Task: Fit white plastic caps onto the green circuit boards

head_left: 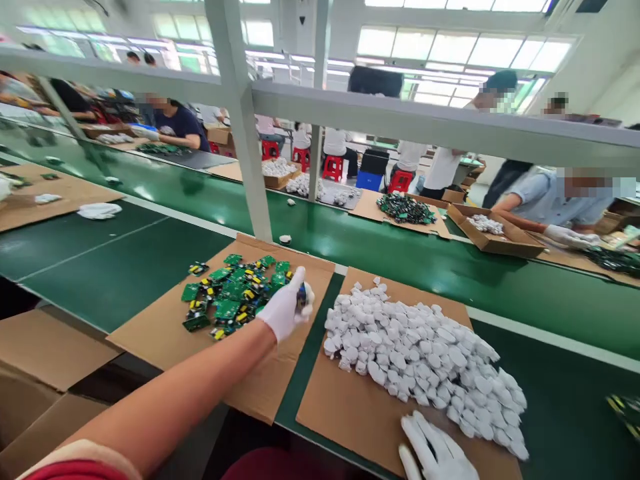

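My left hand (286,308), in a white glove, is closed around a small circuit board (301,297), of which only a dark part shows between the fingers. It hovers at the right side of a heap of green circuit boards (233,291) with yellow and black components, lying on a cardboard sheet (265,383). Low in the view, my right hand (436,448), also gloved, has its fingers apart and nothing visible in them. It is beside the near edge of a pile of small white plastic pieces (415,347), on a second cardboard sheet (345,417).
A green conveyor belt (345,247) runs across beyond the cardboard. A grey metal frame (245,127) rises in front of it. Across the belt, gloved co-workers sit near a box of white pieces (500,243) and a heap of boards (406,208). Open cartons (45,347) stand lower left.
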Demonstrator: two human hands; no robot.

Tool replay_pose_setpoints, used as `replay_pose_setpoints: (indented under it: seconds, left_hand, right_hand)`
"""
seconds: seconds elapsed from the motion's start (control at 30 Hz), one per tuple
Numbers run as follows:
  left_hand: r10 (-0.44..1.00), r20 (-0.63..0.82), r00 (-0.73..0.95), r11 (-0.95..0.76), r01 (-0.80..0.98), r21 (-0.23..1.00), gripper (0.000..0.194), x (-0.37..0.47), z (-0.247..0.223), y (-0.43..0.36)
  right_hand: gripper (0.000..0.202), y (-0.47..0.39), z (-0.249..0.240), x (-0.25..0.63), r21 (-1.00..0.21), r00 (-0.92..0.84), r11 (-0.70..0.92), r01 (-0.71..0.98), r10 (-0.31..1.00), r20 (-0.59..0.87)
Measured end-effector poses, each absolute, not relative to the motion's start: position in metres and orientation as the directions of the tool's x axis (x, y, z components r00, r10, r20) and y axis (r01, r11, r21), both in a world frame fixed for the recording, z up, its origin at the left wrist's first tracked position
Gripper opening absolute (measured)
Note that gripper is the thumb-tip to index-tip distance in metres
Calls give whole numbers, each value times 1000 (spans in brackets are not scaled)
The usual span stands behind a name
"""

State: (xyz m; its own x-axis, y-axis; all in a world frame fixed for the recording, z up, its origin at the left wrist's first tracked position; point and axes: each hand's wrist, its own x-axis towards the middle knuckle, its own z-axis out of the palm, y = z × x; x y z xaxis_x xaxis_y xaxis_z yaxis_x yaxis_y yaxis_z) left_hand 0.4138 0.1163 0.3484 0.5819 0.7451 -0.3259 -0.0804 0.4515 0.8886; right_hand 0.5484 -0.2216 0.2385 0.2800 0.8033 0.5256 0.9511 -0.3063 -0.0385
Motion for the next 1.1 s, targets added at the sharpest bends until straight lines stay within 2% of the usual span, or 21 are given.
replay_pose_setpoints:
  seconds: [0.03,0.1,0.17,0.23,0.33,0.43,0.53,0.6,0.7,0.77,0.87,1.0,1.1]
  left_hand:
    - [599,-418,683,589,-22,808,56,413,344,91]
    - [322,-527,786,763,114,636,54,408,336,46]
    - [115,-561,820,844,217,490,50,403,330,12]
    - [6,-527,850,858,267,439,44,400,325,-10]
    - [8,-435,900,799,256,544,36,400,319,-25]
    - [95,-405,910,742,206,638,35,404,312,-29]
    - [120,-403,907,760,177,626,41,408,309,-29]
    - [104,-388,916,762,177,623,48,409,308,-29]
    - [146,-367,918,683,175,709,60,409,310,-28]
    - [190,-350,917,584,182,791,56,409,311,-27]
    - [196,-295,935,476,172,862,41,409,311,-26]
    - [157,-236,959,452,142,881,34,410,309,-25]
    - [207,-245,947,475,122,871,35,410,308,-24]
  right_hand:
    - [23,-221,248,546,-148,347,-317,937,792,502]
    - [22,-215,267,537,-492,619,-407,770,667,416]
    - [26,-206,283,527,-793,821,-422,440,546,165]
    - [36,-198,293,520,-931,888,-337,140,459,-33]
    - [44,-192,301,515,-973,882,-220,-69,442,-163]
    - [35,-190,302,513,-978,851,-174,-118,490,-190]
    - [37,-187,303,510,-985,847,-161,-58,515,-134]
    - [29,-184,304,509,-984,850,-175,20,522,-75]
    - [21,-178,304,508,-980,829,-151,126,558,21]
    - [23,-174,304,507,-984,832,-137,113,554,18]
    - [28,-170,307,504,-986,843,-158,55,536,-39]
    - [30,-169,312,502,-991,822,-107,76,570,2]
    - [22,-167,313,500,-972,797,-112,206,595,100]
